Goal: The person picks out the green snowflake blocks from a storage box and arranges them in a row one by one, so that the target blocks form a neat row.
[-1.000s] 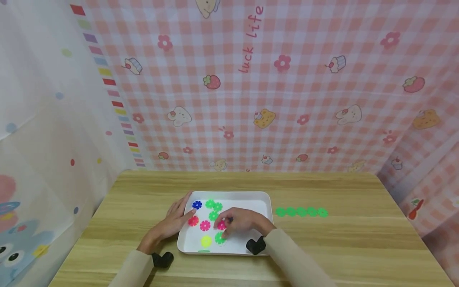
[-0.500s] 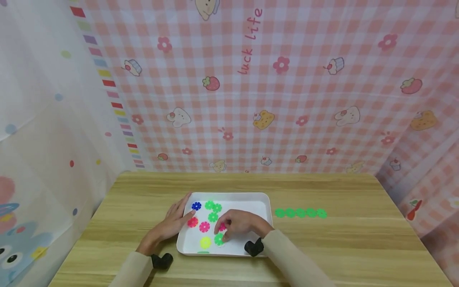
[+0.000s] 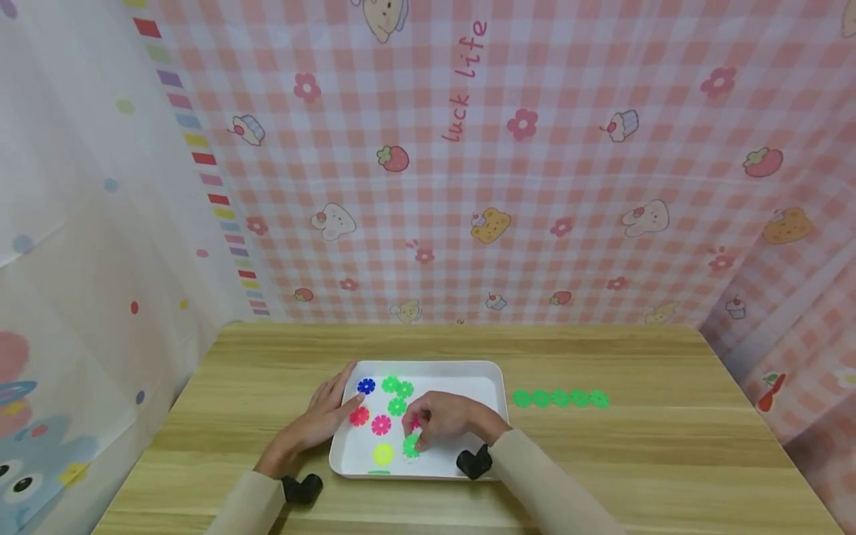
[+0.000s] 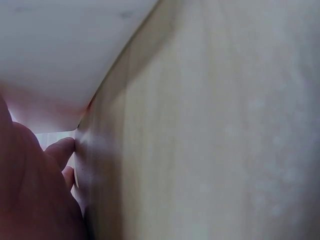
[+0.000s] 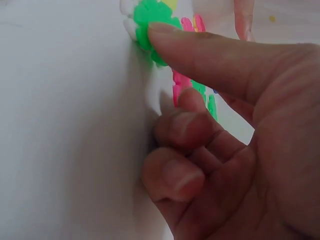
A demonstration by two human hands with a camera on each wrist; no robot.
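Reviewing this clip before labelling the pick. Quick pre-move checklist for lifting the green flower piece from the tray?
1. Right hand on green flower piece: ok, index fingertip presses it in the right wrist view.
2. Piece pinched between fingers: not ok, only one finger on it.
3. Left hand steadies white tray: ok, it rests at the left rim.
4. Neighbouring pink piece apart: ok.
5. Green row on table has free space beside it: ok.
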